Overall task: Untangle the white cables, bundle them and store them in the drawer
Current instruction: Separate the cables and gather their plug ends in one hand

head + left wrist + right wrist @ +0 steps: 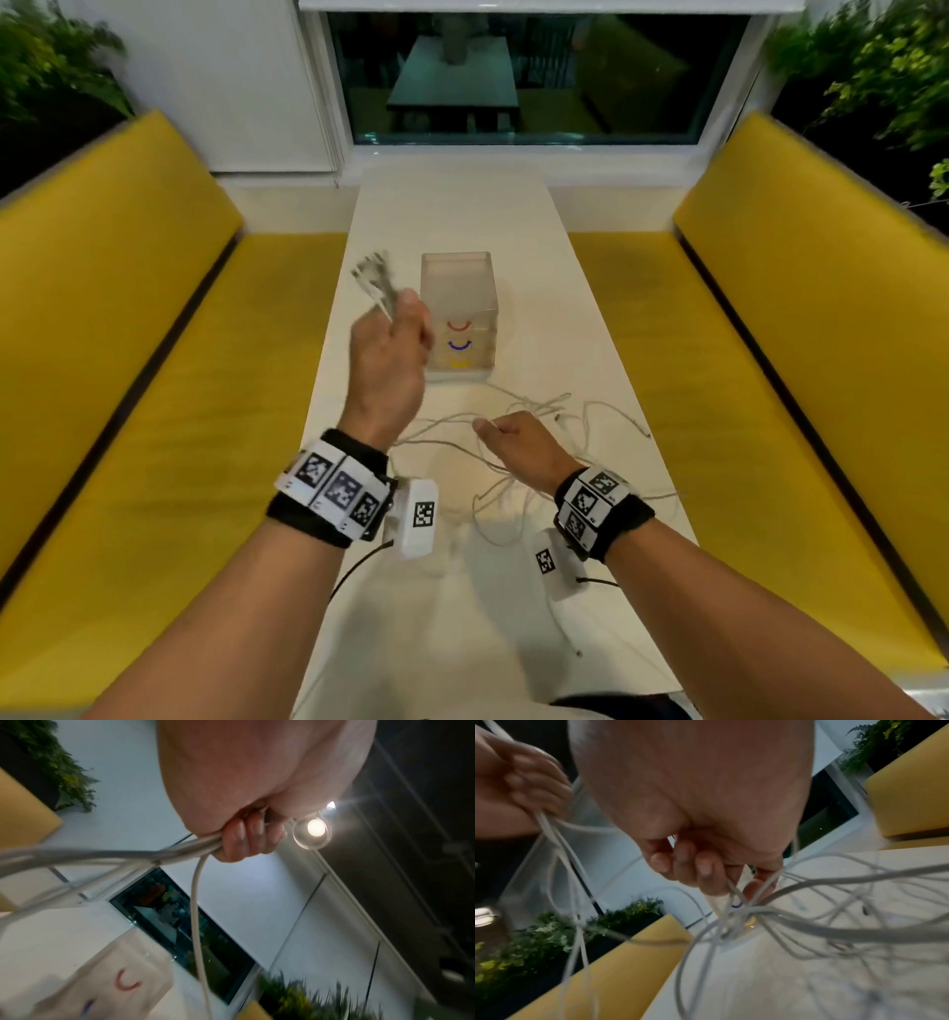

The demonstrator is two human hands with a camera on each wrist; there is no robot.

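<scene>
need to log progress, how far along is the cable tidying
Early stage. Done: nothing stored; the clear plastic drawer box with red, blue and yellow handles looks shut. In hand: the left hand grips several raised strands of the white cables, while the right hand pinches strands in the tangle on the white table. Left: finish separating, bundle, open a drawer, store.

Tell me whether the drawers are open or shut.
Shut: all three fronts of the clear drawer unit sit flush, red, blue and yellow handles aligned.
</scene>
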